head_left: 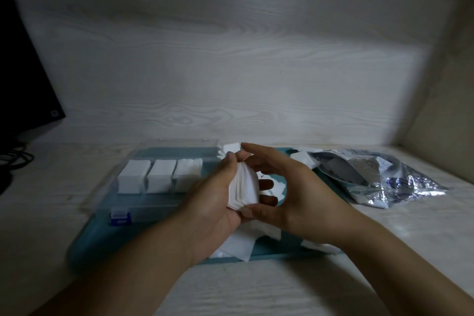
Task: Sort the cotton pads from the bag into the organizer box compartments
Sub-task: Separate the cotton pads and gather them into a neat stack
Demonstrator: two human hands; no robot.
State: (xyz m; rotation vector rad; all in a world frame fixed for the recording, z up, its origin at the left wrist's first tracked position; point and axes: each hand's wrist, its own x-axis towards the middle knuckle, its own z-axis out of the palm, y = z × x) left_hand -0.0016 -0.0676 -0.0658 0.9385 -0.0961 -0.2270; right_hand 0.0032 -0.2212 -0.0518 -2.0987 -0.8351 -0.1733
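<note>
My left hand (pixel 218 197) grips a thick stack of white square cotton pads (pixel 242 188) above the teal tray (pixel 143 246). My right hand (pixel 287 195) cups the same stack from the right, thumb under it and fingers curled over its top. The clear organizer box (pixel 154 202) lies on the tray's left part, and three of its compartments hold packed white pads (pixel 159 176). Loose pads (pixel 241 244) lie scattered on the tray beneath my hands. The crumpled silver bag (pixel 379 177) lies open to the right of the tray.
A dark monitor (pixel 23 72) with cables (pixel 15 159) stands at the far left. A pale wood-grain wall rises behind the desk, and another wall closes the right side. The box has a blue latch (pixel 119 217) on its front.
</note>
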